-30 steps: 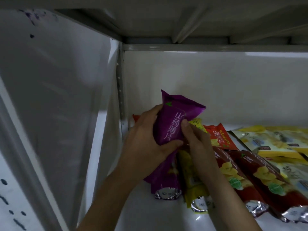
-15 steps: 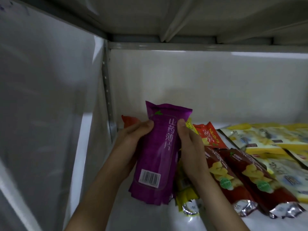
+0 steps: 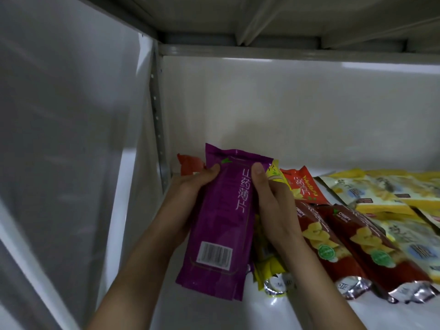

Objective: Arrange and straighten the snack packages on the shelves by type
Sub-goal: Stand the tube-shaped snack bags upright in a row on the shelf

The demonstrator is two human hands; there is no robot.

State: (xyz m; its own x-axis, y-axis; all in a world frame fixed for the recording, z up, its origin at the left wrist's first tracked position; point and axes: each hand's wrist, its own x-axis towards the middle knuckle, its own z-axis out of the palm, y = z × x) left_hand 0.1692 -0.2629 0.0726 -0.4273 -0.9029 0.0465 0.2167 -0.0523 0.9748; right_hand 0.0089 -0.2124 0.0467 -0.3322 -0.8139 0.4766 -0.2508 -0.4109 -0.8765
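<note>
A long purple snack package (image 3: 221,225) with white lettering and a barcode is held lengthwise above the white shelf (image 3: 204,310), back side up. My left hand (image 3: 188,198) grips its left edge near the top, thumb on the face. My right hand (image 3: 273,206) holds its right edge, thumb pressed on the face. Under it lies a yellow-green package (image 3: 269,267). To the right lie two dark red chip packages (image 3: 333,248), an orange-red package (image 3: 301,186) and several yellow-and-white packages (image 3: 381,194).
The shelf's white side wall (image 3: 71,139) stands close on the left, with a perforated upright post (image 3: 157,120) in the back corner. An orange-red package end (image 3: 189,164) shows behind my left hand. The shelf above (image 3: 285,20) hangs low overhead.
The purple package was crumpled and upright; both hands have turned it over and flattened it, so its barcode side now faces me, lying lengthwise.
</note>
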